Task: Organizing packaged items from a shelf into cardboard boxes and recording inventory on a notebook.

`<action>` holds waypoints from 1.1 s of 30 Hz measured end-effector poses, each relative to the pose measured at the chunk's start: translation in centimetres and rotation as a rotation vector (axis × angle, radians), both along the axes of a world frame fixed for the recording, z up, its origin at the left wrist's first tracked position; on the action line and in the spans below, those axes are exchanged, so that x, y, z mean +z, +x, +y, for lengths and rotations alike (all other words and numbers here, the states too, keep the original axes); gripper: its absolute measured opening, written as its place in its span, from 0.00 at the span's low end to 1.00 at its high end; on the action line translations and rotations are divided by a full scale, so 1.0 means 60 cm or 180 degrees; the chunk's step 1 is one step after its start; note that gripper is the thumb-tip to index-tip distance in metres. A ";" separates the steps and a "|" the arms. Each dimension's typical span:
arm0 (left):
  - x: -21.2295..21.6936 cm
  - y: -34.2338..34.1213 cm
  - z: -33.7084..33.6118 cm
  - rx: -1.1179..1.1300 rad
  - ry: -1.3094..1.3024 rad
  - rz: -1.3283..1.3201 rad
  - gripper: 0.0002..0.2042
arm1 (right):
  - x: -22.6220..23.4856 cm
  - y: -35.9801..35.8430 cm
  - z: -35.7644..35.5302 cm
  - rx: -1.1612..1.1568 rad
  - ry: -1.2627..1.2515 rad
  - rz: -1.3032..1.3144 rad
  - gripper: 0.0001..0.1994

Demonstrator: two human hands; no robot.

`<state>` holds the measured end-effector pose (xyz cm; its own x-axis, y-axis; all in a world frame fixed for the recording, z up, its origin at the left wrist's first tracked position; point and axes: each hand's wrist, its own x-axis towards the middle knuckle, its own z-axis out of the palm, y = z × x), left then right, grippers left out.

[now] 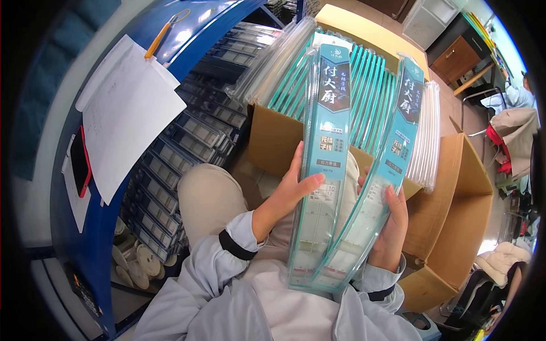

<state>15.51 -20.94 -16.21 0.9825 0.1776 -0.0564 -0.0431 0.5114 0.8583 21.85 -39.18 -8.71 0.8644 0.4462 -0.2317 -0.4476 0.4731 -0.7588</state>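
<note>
My left hand [290, 193] grips a long, flat, clear plastic case [330, 136] with a teal printed card inside. In my right hand [391, 221] is a second case [392, 148] of the same kind, tilted to the right at its top. The two cases overlap at their lower ends, close to my lap, and spread apart upward. Behind them, an open cardboard box [270, 133] holds a row of similar teal-edged cases [364, 85] standing on edge. Part of that row is hidden by the cases in my hands.
Left is a blue table [187, 37] with white paper [133, 108], a phone [79, 162] and an orange-handled tool [158, 40]. Beneath it lie stacked clear cases [187, 136] and white spools [139, 264]. An open cardboard box [449, 227] stands right; a person [509, 96] sits beyond.
</note>
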 end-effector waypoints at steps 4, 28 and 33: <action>-0.006 -0.002 0.007 0.0025 -0.0109 0.0044 0.50 | -0.004 -0.013 0.027 0.0133 0.0048 -0.0018 0.24; -0.002 0.036 0.184 -0.1157 -0.1278 -0.0402 0.39 | 0.122 0.140 0.235 0.1823 -0.2590 -0.3039 0.19; -0.051 0.040 0.164 -0.1138 -0.1487 -0.0402 0.31 | 0.237 0.182 0.399 0.1802 -0.1827 -0.3606 0.13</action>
